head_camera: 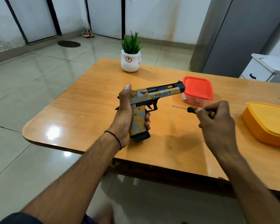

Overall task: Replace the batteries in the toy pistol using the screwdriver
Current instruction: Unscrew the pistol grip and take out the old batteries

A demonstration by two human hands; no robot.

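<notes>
My left hand (124,113) grips the handle of a yellow, grey and black toy pistol (153,96), held above the wooden table (87,113) with its barrel pointing right. My right hand (217,123) holds a small screwdriver (191,109) by its black and yellow handle. The thin shaft points left toward the pistol's trigger area, its tip a short gap away from the pistol.
A clear box with a red lid (198,89) stands just past the pistol's muzzle. A closed yellow box (268,125) sits at the right edge. A white pot with a green plant (131,59) stands at the table's far edge. The table's near-left corner is rounded.
</notes>
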